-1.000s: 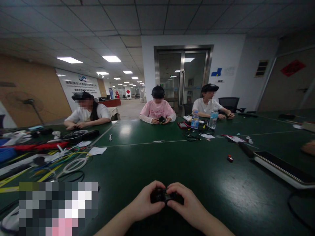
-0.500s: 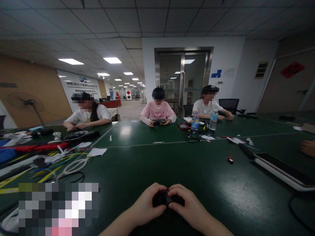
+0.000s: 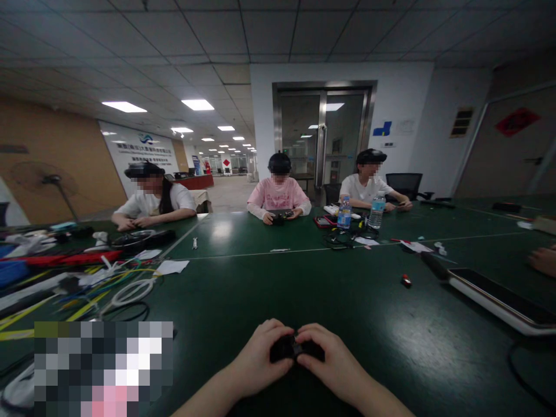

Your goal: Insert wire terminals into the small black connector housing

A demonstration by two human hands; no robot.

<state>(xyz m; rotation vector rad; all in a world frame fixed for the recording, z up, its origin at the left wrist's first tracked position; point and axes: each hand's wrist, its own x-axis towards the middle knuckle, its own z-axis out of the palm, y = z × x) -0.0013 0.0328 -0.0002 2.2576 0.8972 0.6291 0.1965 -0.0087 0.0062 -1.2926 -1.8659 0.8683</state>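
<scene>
Between my hands, low in the middle of the head view, is a small black object point(image 3: 296, 346), dark and partly covered by fingers, so its kind cannot be made out. My left hand point(image 3: 266, 354) closes on its left side, thumb below and fingers above. On the other side my right hand point(image 3: 326, 353) grips it the same way, and the fingertips of both hands nearly meet over its middle. Both hands are just above the green table point(image 3: 226, 301).
Cables point(image 3: 134, 292) and tools crowd the left side. To the right lie a small red-and-white piece point(image 3: 406, 281) and a phone-like slab point(image 3: 499, 295). Two bottles point(image 3: 344, 213) stand farther back. Several people sit around the table, one in a pink shirt point(image 3: 279, 197) opposite.
Both hands keep their hold on the black object; the fingers shift only slightly. The view has moved a very little.
</scene>
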